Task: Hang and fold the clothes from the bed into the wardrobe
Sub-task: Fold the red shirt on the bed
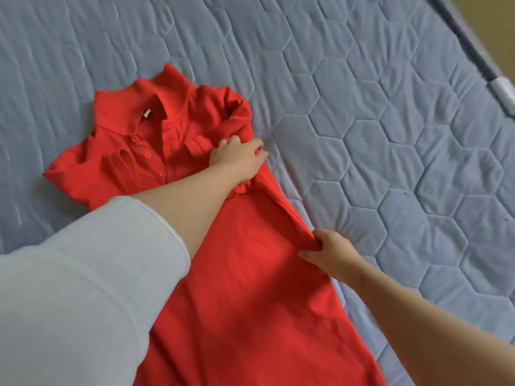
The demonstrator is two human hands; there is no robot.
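Note:
A red collared dress [250, 274] with a button placket lies lengthwise on the grey quilted bed [390, 135], collar at the far end, skirt running off the bottom of the view. My left hand [237, 160] reaches across the dress and grips the fabric at its right side near the folded-in sleeve. My right hand [328, 252] pinches the dress's right edge lower down, at the skirt, with the thumb on top of the cloth. A light grey sleeve covers my left upper arm.
The quilted mattress cover spreads around the dress on all sides. The bed's dark edge [471, 45] runs diagonally at the upper right, with a small white piece [505, 93] on it and floor beyond.

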